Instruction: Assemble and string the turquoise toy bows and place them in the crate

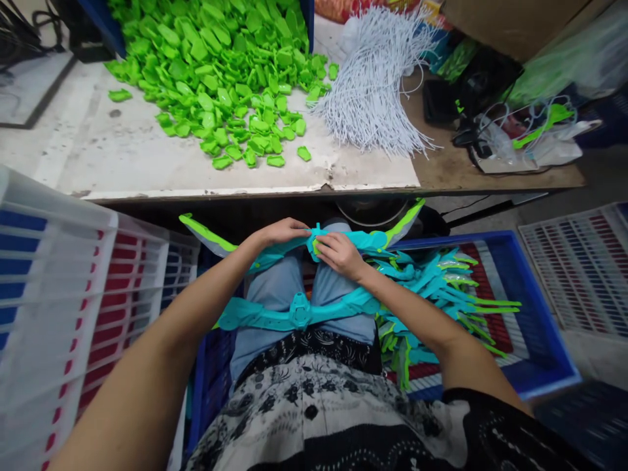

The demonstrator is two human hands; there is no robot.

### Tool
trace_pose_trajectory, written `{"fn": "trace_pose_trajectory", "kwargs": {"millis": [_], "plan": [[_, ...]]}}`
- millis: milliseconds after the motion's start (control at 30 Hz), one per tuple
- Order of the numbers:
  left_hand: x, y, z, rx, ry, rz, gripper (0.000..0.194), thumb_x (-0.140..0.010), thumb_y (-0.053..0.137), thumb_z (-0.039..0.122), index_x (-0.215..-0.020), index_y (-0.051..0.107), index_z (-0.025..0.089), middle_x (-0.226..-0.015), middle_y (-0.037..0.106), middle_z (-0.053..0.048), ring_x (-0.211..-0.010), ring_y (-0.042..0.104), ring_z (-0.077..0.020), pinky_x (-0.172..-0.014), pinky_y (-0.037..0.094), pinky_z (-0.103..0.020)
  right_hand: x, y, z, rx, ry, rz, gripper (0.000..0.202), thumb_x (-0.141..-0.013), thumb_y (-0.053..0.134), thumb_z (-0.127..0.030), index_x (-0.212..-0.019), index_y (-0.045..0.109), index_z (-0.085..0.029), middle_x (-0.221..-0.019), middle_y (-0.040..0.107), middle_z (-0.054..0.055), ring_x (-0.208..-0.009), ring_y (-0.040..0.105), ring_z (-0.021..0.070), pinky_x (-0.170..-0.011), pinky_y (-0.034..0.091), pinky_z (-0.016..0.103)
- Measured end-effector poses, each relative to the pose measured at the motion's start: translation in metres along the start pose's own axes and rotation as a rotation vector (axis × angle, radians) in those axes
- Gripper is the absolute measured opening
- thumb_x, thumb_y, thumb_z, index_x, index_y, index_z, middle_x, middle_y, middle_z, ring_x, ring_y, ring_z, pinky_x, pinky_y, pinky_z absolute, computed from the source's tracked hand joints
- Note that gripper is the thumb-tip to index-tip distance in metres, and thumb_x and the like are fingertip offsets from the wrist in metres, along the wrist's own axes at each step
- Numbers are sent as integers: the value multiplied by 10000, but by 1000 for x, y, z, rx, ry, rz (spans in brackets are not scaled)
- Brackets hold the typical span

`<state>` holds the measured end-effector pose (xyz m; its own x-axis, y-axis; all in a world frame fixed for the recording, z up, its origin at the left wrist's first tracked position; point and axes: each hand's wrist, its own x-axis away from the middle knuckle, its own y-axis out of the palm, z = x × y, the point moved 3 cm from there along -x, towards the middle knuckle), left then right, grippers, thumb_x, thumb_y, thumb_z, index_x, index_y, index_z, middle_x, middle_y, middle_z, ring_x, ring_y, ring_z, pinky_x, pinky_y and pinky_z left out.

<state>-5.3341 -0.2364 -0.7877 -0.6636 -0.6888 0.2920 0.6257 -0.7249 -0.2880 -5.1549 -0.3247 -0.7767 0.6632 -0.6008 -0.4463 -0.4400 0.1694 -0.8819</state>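
A turquoise toy bow (356, 239) with green-edged limb tips lies across my knees. My left hand (287, 231) is closed on it just left of its centre. Fingers of my right hand (339, 254) press at the centre, against a small green plastic piece (315, 246) that they partly cover. Nearer my waist, a second turquoise bow (300, 312) rests across my thighs, touched by neither hand.
A heap of green plastic pieces (220, 85) spills from a blue bin on the table (147, 163). White cords (377, 85) lie beside it. A blue crate (544, 314) at right holds several turquoise and green parts. White crates (98, 261) stand at left.
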Motion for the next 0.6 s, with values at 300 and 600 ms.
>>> {"fn": "trace_pose_trajectory", "kwargs": {"millis": [300, 600], "plan": [[-1, 6, 11, -292, -34, 87, 562, -575, 655, 641, -754, 647, 108, -613, 536, 13, -607, 453, -129, -556, 305, -244, -1, -1, 3, -107, 236, 4, 289, -883, 535, -338, -1119, 617, -192, -1169, 617, 83, -1147, 455, 246, -990, 372, 434], [1, 15, 12, -325, -4, 99, 504, -642, 623, 640, -769, 590, 154, -581, 544, 28, -550, 497, -133, -528, 304, -234, -15, 6, 16, -60, 590, -182, 648, -671, 749, -444, -1241, 561, -201, -1145, 625, 123, -1111, 512, 309, -956, 341, 481]]}}
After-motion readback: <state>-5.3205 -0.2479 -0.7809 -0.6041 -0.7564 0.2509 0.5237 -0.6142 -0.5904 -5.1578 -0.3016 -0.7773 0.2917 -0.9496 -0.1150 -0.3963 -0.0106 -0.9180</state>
